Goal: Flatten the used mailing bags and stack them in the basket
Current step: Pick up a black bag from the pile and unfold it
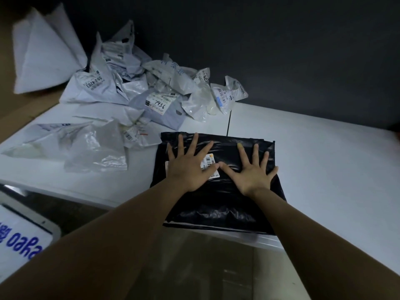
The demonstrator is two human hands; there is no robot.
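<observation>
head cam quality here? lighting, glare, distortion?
Head view: dim overall, corners darker; soft glare streaks on the black bag under the left hand and right hand; wide-angle bending at the table edges; the white bag pile is slightly soft.

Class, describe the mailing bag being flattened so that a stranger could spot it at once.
Start at the white table and find its near edge. There a black mailing bag lies flat under both spread hands, left and right. It is the only black bag; the crumpled pile behind is white, grey or clear.

White table (324, 159), black mailing bag (216, 204), crumpled pale bags (134, 87)
</observation>
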